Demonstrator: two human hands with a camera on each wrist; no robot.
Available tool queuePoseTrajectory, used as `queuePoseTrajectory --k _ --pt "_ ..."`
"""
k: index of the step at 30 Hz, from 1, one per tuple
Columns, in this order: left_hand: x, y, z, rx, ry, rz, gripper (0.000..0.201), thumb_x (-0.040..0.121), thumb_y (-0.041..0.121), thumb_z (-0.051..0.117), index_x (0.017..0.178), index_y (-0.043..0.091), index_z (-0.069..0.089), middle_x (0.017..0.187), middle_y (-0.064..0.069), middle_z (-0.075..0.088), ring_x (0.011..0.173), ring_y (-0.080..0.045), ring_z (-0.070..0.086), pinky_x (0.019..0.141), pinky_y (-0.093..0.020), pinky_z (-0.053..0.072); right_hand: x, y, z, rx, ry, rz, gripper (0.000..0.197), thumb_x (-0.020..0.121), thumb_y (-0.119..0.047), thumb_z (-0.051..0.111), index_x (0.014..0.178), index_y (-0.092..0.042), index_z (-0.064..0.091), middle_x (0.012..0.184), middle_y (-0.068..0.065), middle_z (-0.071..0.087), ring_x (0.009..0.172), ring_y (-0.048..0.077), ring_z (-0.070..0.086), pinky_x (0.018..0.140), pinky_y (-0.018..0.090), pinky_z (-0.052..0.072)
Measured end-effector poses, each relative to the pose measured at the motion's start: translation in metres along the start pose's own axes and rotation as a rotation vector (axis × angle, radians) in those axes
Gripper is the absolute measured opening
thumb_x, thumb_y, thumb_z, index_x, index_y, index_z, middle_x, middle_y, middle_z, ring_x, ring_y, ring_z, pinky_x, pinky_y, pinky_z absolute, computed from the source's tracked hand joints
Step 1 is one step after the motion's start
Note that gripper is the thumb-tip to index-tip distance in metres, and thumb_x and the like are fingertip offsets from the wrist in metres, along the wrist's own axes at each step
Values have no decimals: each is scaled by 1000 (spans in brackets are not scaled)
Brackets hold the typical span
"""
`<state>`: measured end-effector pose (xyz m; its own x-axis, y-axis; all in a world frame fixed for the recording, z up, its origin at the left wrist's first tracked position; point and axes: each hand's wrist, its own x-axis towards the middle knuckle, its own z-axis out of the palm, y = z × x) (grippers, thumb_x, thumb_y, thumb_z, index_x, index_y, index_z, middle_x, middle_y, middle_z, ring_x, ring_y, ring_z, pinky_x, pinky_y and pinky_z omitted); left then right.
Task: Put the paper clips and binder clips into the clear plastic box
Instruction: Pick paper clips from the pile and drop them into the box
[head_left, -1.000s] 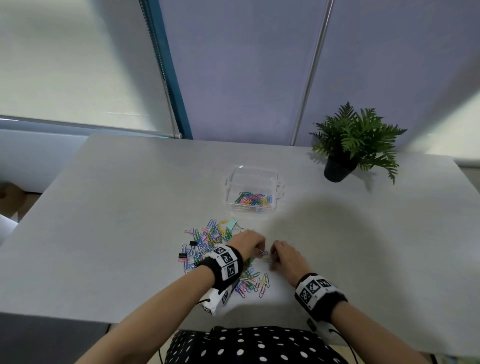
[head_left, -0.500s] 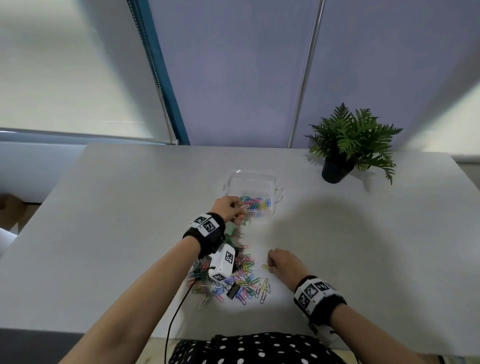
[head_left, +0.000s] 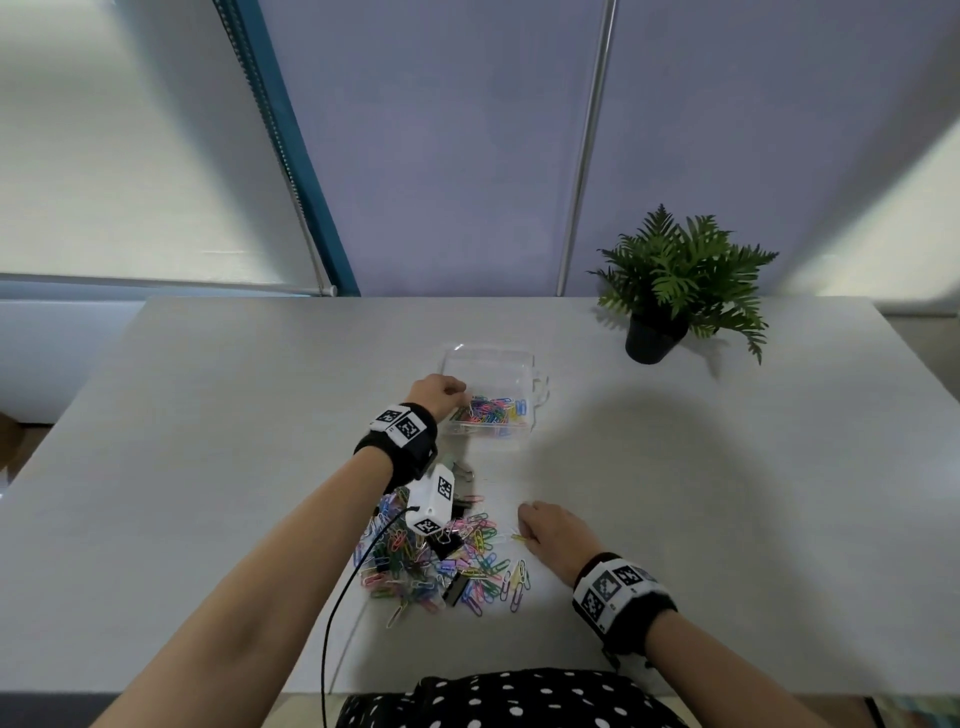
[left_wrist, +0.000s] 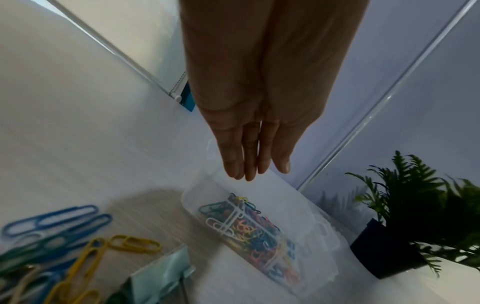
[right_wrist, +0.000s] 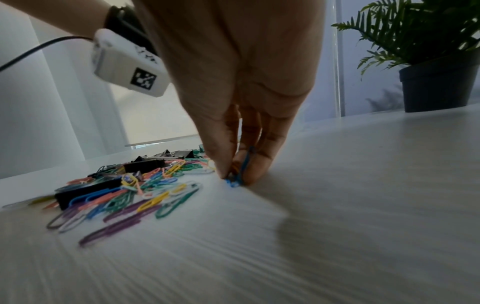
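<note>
Now | left hand (left_wrist: 249, 115) straight-fingered over box (head_left: 488, 387) | right hand (right_wrist: 233, 115) pinching half-hidden clips (right_wrist: 240, 174)

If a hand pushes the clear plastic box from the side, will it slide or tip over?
Probably it slides: the clear plastic box looks low, wide and thin-walled on a smooth table. It likely stays light, holding only paper clips. Tipping seems unlikely.
</note>
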<state>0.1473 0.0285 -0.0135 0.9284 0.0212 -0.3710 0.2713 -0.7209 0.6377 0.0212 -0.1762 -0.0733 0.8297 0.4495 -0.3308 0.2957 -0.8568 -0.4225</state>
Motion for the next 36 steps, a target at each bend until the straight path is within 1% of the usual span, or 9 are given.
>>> queuePoseTrajectory --k 4,10,14,18,23,27,30,33,36 --pt "-31 -4 -4 9 -58 156 31 90 8 54 121 6 58 123 -13 62 115 -25 58 103 -32 43 10 10 -14 221 -44 20 30 70 0 56 60 -24 42 69 1 54 67 19 52 63 29 45" --pt "-80 -37 -1 9 -112 221 29 89 2 53 117 7 61 112 -8 68 94 -9 61 88 -19 48 43 20 -81 527 1 77 24 67 3 69 60 -17 58 58 1 61 49 10 57 54 23 50" --pt "-96 -56 9 76 -100 222 27 88 -3 50 108 7 65 104 -9 72 91 -13 66 94 -26 50 86 17 -111 699 143 135 24 70 4 71 62 -14 59 65 9 62 58 22 60 63 32 56" --pt "-110 -53 25 153 -149 257 28 89 -4 47 107 7 65 105 -7 70 91 -15 66 88 -17 49 131 13 -108 728 209 262 28 68 2 72 56 -19 60 71 6 65 78 31 66 82 42 56" --pt "-117 -39 52 365 -217 359 26 91 2 47 112 6 61 119 -11 61 110 -23 57 103 -30 41 140 3 -96 620 216 288 19 76 4 57 74 -13 67 103 18 69 99 33 63 93 45 51" --pt "-120 -36 73 488 -246 349 52 85 6 59 134 10 42 143 -11 38 128 -28 44 111 -36 36 94 -15 -90 405 281 -35 23 80 3 51 94 -7 66 99 13 70 94 26 64 91 43 51" --pt "-119 -33 82 534 -234 270 69 78 10 69 137 6 32 142 -12 33 129 -28 40 109 -37 37 45 -23 -67 120 66 -228 19 83 -3 55 100 -5 61 105 12 63 98 26 59 90 40 48" --pt "-117 -28 89 545 -189 286 59 75 6 69 126 2 40 133 -14 39 123 -28 43 105 -36 40 5 -19 -35 -130 -180 -166 55 77 -27 68 123 -7 45 125 8 44 117 23 41 95 36 42" --pt "-117 -23 93 566 -140 310 32 84 1 55 114 2 46 123 -15 46 117 -30 46 96 -37 42 -11 -12 -7 -262 -173 -178 89 61 -47 75 129 -6 36 129 10 37 121 26 33 101 37 37"
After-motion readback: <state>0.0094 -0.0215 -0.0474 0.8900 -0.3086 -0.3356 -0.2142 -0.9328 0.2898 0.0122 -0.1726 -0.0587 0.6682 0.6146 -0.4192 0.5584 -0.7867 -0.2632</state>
